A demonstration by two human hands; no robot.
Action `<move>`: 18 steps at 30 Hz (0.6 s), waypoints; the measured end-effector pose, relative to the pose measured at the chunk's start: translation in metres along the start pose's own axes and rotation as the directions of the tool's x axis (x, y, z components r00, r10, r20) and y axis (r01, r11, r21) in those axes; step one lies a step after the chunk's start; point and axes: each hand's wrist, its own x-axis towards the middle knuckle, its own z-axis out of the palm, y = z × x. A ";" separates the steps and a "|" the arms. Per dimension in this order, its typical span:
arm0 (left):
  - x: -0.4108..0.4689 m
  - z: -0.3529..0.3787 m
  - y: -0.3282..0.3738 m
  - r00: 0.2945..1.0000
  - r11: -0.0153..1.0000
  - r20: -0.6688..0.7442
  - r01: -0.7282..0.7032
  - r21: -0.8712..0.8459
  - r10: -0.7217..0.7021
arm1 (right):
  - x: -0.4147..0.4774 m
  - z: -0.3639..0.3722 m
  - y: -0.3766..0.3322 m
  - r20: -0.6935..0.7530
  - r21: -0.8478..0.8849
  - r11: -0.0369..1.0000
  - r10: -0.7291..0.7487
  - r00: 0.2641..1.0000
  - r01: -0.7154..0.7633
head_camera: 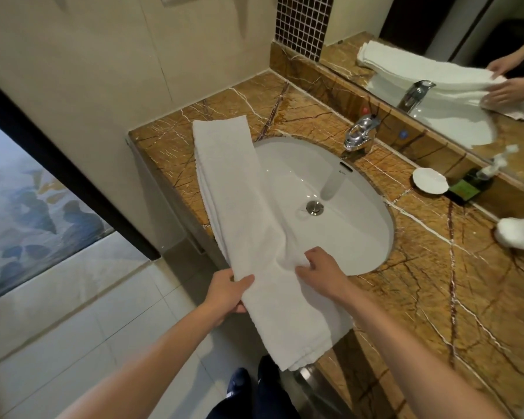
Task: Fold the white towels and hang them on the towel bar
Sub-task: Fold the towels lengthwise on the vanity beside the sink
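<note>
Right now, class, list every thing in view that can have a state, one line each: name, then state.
white towel: folded into a long strip, lying across the countertop and the basin edge, near end overhanging.
left hand: grips the towel's left edge.
right hand: pinches the towel's right edge.
faucet: no water running.
basin: holds no water.
second towel: bunched, unfolded, on the countertop.

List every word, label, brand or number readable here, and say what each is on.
No text is legible.
Logo mark on the sink: too small to read.
Green label on the dark bottle: blurred.
Red dot and blue dot near the tap: no lettering.
</note>
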 end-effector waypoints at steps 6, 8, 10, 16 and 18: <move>-0.004 -0.003 -0.010 0.995 0.970 -0.086 -0.038 0.239 0.060 | -0.004 -0.002 -0.001 0.033 -0.003 0.993 0.115 0.993 -0.115; -0.007 -0.001 -0.011 0.998 0.983 -0.054 -0.034 0.182 0.044 | -0.003 -0.005 0.001 0.069 -0.003 0.987 0.159 0.985 -0.159; -0.008 0.000 -0.011 0.999 0.991 -0.020 -0.024 0.129 0.027 | -0.001 -0.007 0.003 0.086 -0.013 0.982 0.188 0.978 -0.188; -0.004 0.001 -0.007 0.999 0.999 -0.032 0.005 0.040 -0.003 | 0.008 -0.011 0.005 0.152 0.072 0.970 0.221 0.963 -0.234; -0.004 0.002 -0.005 0.998 1.000 -0.063 -0.006 -0.007 0.005 | 0.011 -0.013 0.005 0.228 0.150 0.956 0.215 0.950 -0.252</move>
